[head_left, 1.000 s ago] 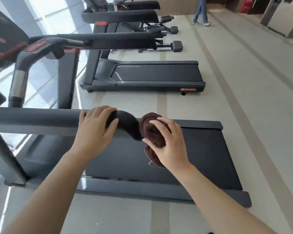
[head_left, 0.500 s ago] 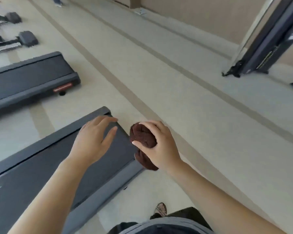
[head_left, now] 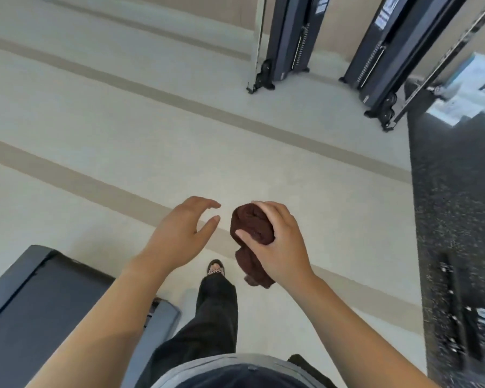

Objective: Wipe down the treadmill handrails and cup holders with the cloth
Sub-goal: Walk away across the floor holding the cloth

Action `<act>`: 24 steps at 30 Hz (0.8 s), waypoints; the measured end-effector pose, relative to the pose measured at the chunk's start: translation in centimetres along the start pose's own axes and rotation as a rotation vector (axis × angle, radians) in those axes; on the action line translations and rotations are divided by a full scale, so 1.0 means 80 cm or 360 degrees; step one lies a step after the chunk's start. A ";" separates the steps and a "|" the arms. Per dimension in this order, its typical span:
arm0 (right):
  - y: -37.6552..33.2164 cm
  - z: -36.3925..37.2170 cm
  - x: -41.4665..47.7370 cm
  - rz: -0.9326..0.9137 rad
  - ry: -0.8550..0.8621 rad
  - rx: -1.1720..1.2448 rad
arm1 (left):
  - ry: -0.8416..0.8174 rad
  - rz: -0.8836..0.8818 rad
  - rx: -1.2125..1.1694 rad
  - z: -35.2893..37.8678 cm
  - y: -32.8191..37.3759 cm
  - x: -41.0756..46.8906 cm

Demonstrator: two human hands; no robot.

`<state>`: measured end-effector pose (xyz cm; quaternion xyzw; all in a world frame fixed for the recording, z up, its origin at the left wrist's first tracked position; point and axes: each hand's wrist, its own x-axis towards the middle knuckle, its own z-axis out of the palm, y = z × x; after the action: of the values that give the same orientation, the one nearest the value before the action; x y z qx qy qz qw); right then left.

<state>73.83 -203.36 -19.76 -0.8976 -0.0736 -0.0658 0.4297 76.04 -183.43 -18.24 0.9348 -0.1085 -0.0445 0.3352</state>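
I note my right hand (head_left: 280,242) clamped on the bunched cloth (head_left: 252,228), kept compact for wiping; left hand (head_left: 179,233) empty, fingers apart; no handrail visible.

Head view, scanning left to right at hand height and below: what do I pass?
treadmill deck → left hand → brown cloth bunched in the right hand → dark speckled floor mat

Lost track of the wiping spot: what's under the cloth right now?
Only bare floor lies below the brown cloth, bunched in the right hand. No handrail or cup holder shows. The treadmill deck sits off to the lower left. The hand covers part of the cloth.
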 end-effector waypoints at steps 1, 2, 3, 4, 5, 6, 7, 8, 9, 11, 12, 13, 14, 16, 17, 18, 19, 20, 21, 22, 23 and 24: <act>0.005 0.006 0.027 0.0010 -0.0002 0.0002 | 0.0002 -0.0004 -0.0011 -0.004 -0.009 0.025; 0.009 0.013 0.056 0.0014 -0.0005 0.0008 | 0.0006 -0.0016 -0.0023 -0.010 -0.020 0.050; 0.011 0.022 0.088 0.0008 -0.0012 0.0017 | 0.0017 -0.0029 -0.0033 -0.018 -0.032 0.075; 0.012 0.032 0.122 -0.0004 -0.0028 0.0029 | 0.0036 -0.0045 -0.0038 -0.028 -0.045 0.101; 0.011 0.042 0.156 -0.0015 -0.0054 0.0042 | 0.0056 -0.0071 -0.0037 -0.039 -0.058 0.127; 0.010 0.052 0.190 -0.0023 -0.0085 0.0052 | 0.0070 -0.0099 -0.0030 -0.053 -0.070 0.153; 0.007 0.061 0.224 -0.0032 -0.0115 0.0062 | 0.0076 -0.0121 -0.0017 -0.068 -0.082 0.179; 0.004 0.070 0.260 -0.0042 -0.0143 0.0069 | 0.0076 -0.0134 0.0001 -0.084 -0.094 0.205; 0.001 0.079 0.294 -0.0054 -0.0172 0.0072 | 0.0084 -0.0143 0.0018 -0.100 -0.106 0.230; -0.002 0.094 0.358 -0.0080 -0.0215 0.0065 | 0.0120 -0.0164 0.0044 -0.129 -0.128 0.278; -0.003 0.100 0.389 -0.0082 -0.0216 0.0064 | 0.0123 -0.0177 0.0055 -0.141 -0.138 0.302; -0.004 0.105 0.417 -0.0082 -0.0208 0.0065 | 0.0115 -0.0193 0.0060 -0.152 -0.147 0.325; -0.003 0.109 0.443 -0.0079 -0.0194 0.0068 | 0.0096 -0.0207 0.0059 -0.162 -0.155 0.347; 0.003 0.117 0.493 -0.0048 -0.0153 0.0077 | 0.0045 -0.0204 0.0040 -0.178 -0.170 0.393; 0.008 0.121 0.517 -0.0031 -0.0128 0.0084 | 0.0029 -0.0190 0.0032 -0.186 -0.178 0.418; 0.014 0.127 0.543 -0.0010 -0.0106 0.0097 | 0.0023 -0.0177 0.0029 -0.192 -0.187 0.444; 0.020 0.133 0.570 0.0012 -0.0089 0.0112 | 0.0022 -0.0165 0.0030 -0.198 -0.197 0.472; 0.026 0.140 0.599 0.0027 -0.0073 0.0122 | 0.0022 -0.0157 0.0034 -0.204 -0.209 0.502; 0.032 0.148 0.631 0.0030 -0.0060 0.0125 | 0.0019 -0.0151 0.0040 -0.210 -0.220 0.534; 0.038 0.156 0.666 0.0029 -0.0048 0.0124 | 0.0009 -0.0146 0.0049 -0.216 -0.232 0.566; 0.042 0.164 0.703 0.0026 -0.0035 0.0120 | -0.0003 -0.0141 0.0060 -0.224 -0.244 0.599; 0.045 0.174 0.742 0.0018 -0.0021 0.0119 | -0.0010 -0.0132 0.0070 -0.233 -0.257 0.633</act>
<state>133.49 -190.27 -20.39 -0.8817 -0.0737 -0.0547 0.4628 131.75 -168.26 -17.45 0.9455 -0.0715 -0.0588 0.3121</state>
